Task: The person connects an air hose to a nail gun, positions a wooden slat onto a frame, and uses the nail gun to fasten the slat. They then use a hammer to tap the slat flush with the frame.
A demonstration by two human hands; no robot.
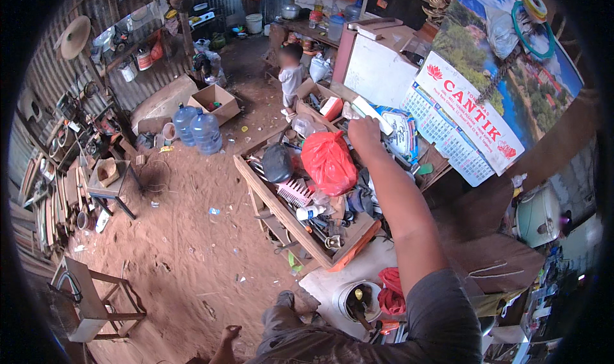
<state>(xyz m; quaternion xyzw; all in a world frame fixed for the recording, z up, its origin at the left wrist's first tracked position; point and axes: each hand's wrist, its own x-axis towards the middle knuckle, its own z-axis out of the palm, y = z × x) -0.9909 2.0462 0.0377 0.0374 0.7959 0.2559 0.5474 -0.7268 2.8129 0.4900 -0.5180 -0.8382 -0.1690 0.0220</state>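
My right arm reaches forward over a wooden tray-like table [300, 233] heaped with odds and ends. At its far end my right hand [364, 135] is closed, fingers pointing away, against a long white box-like piece [372, 116]; what the fingers grip is hidden. Just left of the forearm sits a knotted red plastic bag [329, 162], with a dark rounded bundle [277, 163] beside it. A pink comb [295, 193] and a small white bottle [309, 212] lie nearer. Low at my left side hangs my left hand [231, 334], fingers curled, nothing visible in it.
Right of the table hangs a large wall calendar [451, 118]. A white bucket [357, 302] and red cloth [391, 292] stand near my legs. Two blue water jugs [206, 132], an open carton [214, 103], a stool [112, 180] and a chair [86, 300] are leftward. A small person [291, 79] stands beyond.
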